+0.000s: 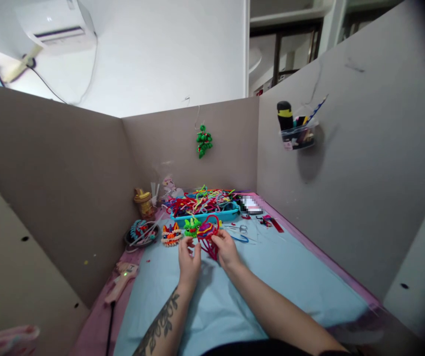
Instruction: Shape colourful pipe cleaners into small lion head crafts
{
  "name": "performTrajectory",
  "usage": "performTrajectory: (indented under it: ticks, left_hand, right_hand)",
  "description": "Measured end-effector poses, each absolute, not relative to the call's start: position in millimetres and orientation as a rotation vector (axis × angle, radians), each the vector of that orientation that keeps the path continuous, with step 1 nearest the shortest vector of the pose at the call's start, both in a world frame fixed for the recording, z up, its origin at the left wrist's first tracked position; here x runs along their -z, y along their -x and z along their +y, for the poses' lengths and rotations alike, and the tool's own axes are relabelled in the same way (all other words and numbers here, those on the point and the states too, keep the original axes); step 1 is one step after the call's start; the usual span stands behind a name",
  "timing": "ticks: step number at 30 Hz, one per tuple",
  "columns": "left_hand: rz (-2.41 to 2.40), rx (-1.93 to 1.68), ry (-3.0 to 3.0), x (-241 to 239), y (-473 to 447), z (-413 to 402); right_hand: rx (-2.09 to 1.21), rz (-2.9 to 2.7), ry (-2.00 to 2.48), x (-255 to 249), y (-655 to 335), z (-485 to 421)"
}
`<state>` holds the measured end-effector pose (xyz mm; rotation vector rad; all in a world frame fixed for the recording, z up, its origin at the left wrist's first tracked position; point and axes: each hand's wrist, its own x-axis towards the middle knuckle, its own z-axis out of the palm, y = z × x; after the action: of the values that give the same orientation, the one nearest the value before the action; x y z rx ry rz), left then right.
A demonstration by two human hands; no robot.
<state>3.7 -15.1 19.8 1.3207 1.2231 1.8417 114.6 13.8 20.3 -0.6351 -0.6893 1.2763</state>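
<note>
A craft piece of red and purple pipe cleaners (207, 229), with a yellow and orange band and loose red strands hanging below, is held above the blue-covered table. My right hand (227, 249) pinches its right side between thumb and fingers. My left hand (189, 259) is at its left, fingers curved and thumb apart; whether the fingertips touch the piece I cannot tell. Just behind my left hand are a green pipe-cleaner figure (192, 227) and an orange and cream one (171, 235).
A blue tray (205, 218) heaped with coloured pipe cleaners stands at the back. Scissors (242, 229) and a phone (252, 204) lie to the right. On the left are a dark bowl (155, 236), a yellow-lidded cup (144, 203) and a pink glue gun (123, 282). Grey partitions enclose the table.
</note>
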Motion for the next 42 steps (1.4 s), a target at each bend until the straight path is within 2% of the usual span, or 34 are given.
performTrajectory:
  ticks: [4, 14, 22, 42]
  left_hand:
    - [1.106, -1.682, -1.326, -22.4, -9.7, -16.7]
    - [1.031, -1.709, -1.260, -19.6, -5.3, -13.2]
    - [0.930, -1.535, -1.201, -19.4, -0.2, -10.4]
    - [1.024, -1.583, -1.262, -13.3, 5.4, -4.6]
  right_hand:
    - [-1.296, -0.777, 0.576, -17.1, -109.7, 11.4]
    - [-1.383, -0.748, 0.555, -16.1, -103.7, 9.2]
    - [-1.387, -0.678, 0.551, -12.2, -103.0, 11.9]
    - [-1.610, -0.619, 0.459, -22.5, -109.5, 5.2]
